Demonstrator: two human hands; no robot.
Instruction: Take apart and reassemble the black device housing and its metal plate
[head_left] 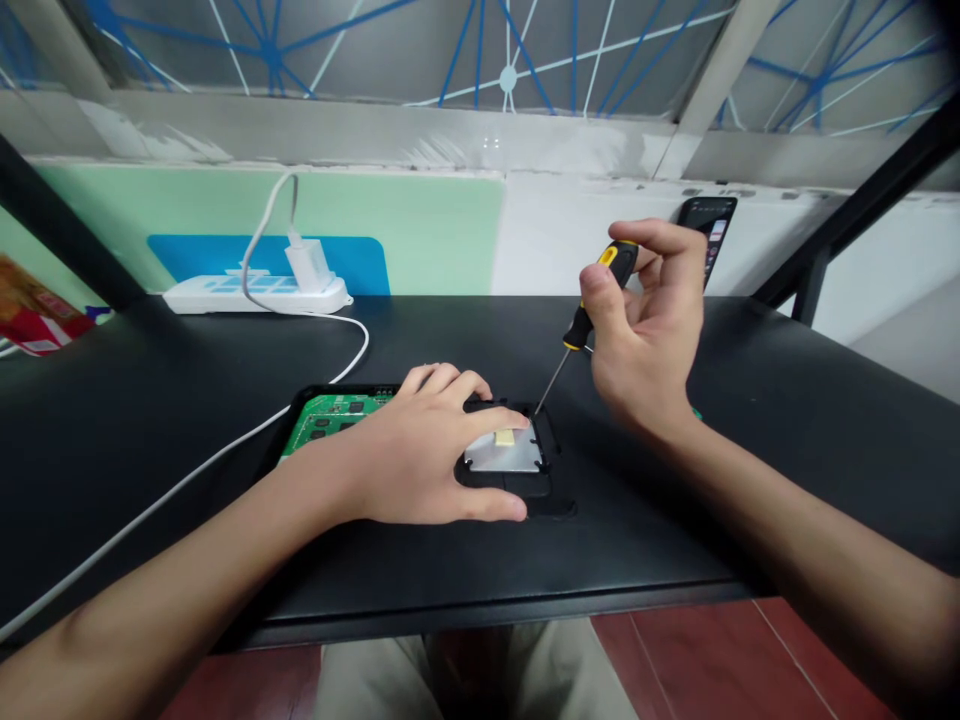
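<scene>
In the head view a black electronic device lies on the table, with a green circuit board [330, 412] showing at its left end and a silver metal plate [495, 457] at its right. A small pale yellow pad [505, 438] sits on the plate. My left hand [442, 450] is spread over the device, its fingers apart and covering the middle. My right hand [652, 320] grips the black and yellow handle of a screwdriver [619, 262]. The tilted shaft reaches down to the plate's upper right corner; whether a screw is under the tip I cannot tell.
A white power strip [225, 294] with a plugged-in charger [310, 263] stands at the back left. Its white cable [187, 480] runs across the black table [645, 540]. A phone [712, 225] leans on the wall behind my right hand. A red packet [41, 310] is at far left.
</scene>
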